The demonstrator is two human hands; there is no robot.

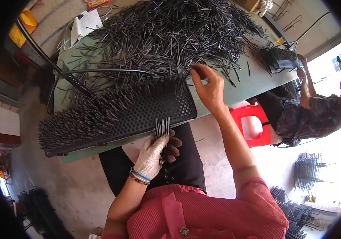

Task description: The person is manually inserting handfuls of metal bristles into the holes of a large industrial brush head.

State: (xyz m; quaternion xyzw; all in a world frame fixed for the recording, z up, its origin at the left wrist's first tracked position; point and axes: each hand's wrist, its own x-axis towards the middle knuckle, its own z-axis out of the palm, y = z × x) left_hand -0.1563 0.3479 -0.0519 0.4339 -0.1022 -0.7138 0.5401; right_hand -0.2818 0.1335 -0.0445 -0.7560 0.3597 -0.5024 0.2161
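A bundle of thin dark sticks [162, 125] stands upright in my left hand [150, 155], which wears a pale glove with dark fingers and is closed around it. In front of me lies a long black perforated tray [148, 111]. Upright dark sticks [82, 119] crowd its left part and run along its far side; bare holes show in the right part near me. My bare right hand [211, 89] is at the tray's far right corner, thumb and forefinger pinched together. Whatever is between those fingertips is too small to make out.
A large heap of loose dark sticks [182, 30] covers the back of the green table [234, 89]. A black curved bar [55, 65] rises at the left. To the right, a co-worker [314, 115] sits by a red stool [252, 123], hands at another filled tray [284, 59].
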